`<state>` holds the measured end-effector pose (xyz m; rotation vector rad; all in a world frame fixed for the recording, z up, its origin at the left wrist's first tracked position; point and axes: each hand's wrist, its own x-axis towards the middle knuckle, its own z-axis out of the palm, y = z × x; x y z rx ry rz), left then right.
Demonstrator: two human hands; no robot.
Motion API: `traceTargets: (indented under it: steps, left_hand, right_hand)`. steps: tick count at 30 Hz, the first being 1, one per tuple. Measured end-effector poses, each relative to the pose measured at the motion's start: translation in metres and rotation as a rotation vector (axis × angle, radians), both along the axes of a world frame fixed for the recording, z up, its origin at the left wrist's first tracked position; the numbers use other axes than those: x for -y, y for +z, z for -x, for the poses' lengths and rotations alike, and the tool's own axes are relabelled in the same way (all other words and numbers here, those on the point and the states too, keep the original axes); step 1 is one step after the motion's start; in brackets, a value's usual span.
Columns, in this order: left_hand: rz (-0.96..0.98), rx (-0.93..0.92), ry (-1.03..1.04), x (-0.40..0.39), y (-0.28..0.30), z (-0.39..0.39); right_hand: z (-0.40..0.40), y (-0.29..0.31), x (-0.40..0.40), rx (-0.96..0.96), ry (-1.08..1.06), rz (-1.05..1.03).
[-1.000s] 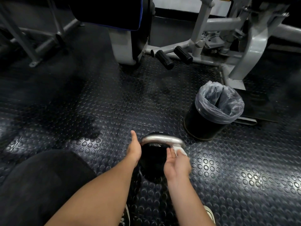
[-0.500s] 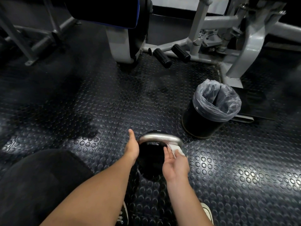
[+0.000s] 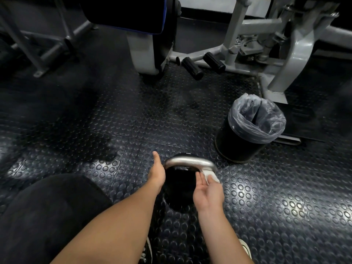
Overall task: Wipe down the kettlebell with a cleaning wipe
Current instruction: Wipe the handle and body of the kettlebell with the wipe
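1. Bin (image 3: 245, 141), black with a clear liner: stands on the studded rubber floor (image 3: 285, 197) beyond and right of the kettlebell (image 3: 181, 185); grey machine frame (image 3: 285, 60) behind the bin.
2. Kettlebell: upright on the floor between both hands, handle (image 3: 187, 161) uppermost, its bar running left to right.
3. Left hand (image 3: 157, 173): flat against the kettlebell's left side, thumb extended forward.
4. Right hand (image 3: 208, 193): palm up, pressing the white wipe (image 3: 210, 175) round the handle's right leg.
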<state>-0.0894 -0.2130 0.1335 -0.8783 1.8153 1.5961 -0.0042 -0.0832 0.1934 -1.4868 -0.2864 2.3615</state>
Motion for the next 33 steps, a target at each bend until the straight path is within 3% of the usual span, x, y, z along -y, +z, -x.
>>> traceTargets:
  steps: [17,33]
  left_hand:
    - [-0.016,-0.007,-0.007,0.0,0.007,-0.002]
    - [0.013,0.001,-0.009,0.0,0.007,0.0]
  right_hand:
    - [0.002,-0.009,0.003,-0.059,-0.038,0.127]
    - [0.01,-0.015,0.001,-0.063,-0.011,0.086]
